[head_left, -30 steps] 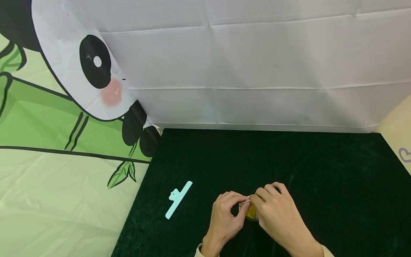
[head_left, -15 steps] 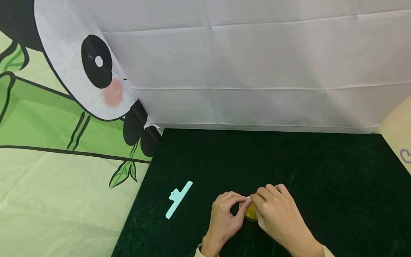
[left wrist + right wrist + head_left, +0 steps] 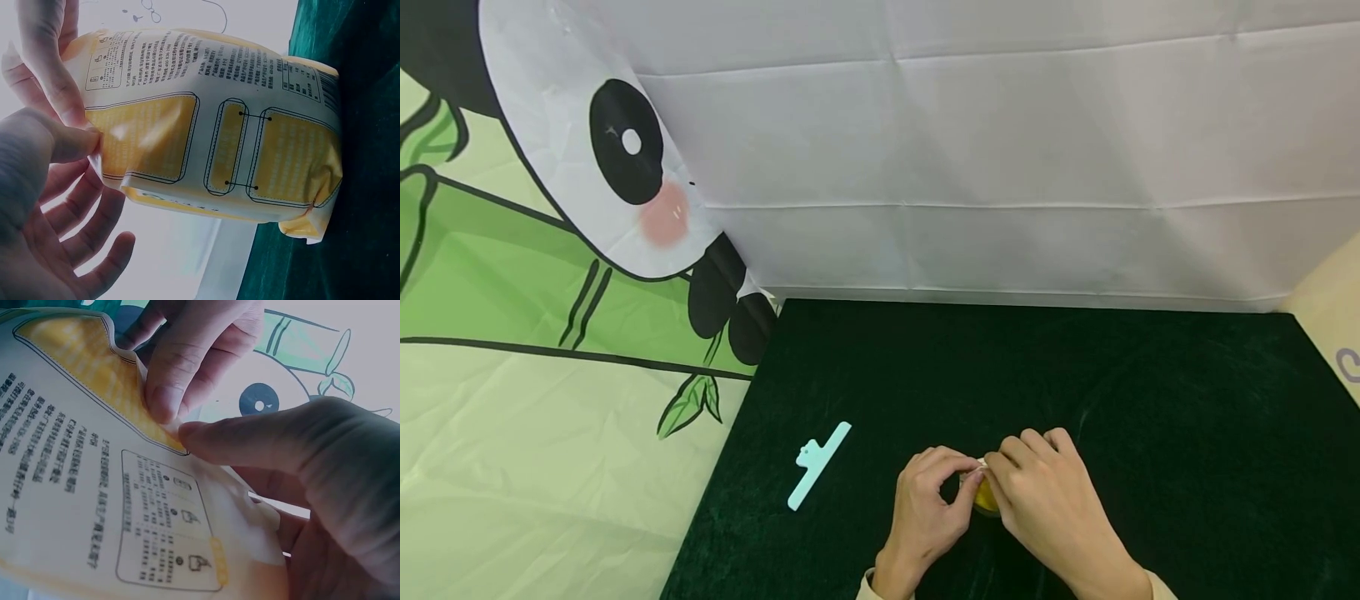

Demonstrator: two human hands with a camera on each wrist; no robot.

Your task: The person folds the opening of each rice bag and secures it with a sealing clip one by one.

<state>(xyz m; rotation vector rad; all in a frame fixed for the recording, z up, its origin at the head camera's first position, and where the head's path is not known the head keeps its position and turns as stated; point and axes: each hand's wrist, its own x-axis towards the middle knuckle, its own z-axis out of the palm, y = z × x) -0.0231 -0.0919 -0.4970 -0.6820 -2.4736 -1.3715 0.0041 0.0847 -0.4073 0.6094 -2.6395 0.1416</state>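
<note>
A white and yellow printed bag [image 3: 231, 144] stands on the dark green table, with its top edge raised between both hands. In the head view only a small yellow part of it shows. My left hand [image 3: 925, 504] pinches the bag's top edge between thumb and index finger, its other fingers loosely spread in the left wrist view. Close beside it, my right hand [image 3: 1048, 504] pinches the same edge; its thumb [image 3: 244, 437] presses the printed face in the right wrist view. Whether the bag is sealed or torn at the top cannot be told.
A turquoise clip [image 3: 818, 467] with a long straight bar lies left of the hands on the green table cloth [image 3: 1150, 400]. Behind the table hangs a white sheet [image 3: 1000, 150]. A panda-printed cloth [image 3: 550, 400] hangs at the left.
The right hand's fingers have shifted very slightly at the bag's top. The left hand and the clip stay in practically the same place.
</note>
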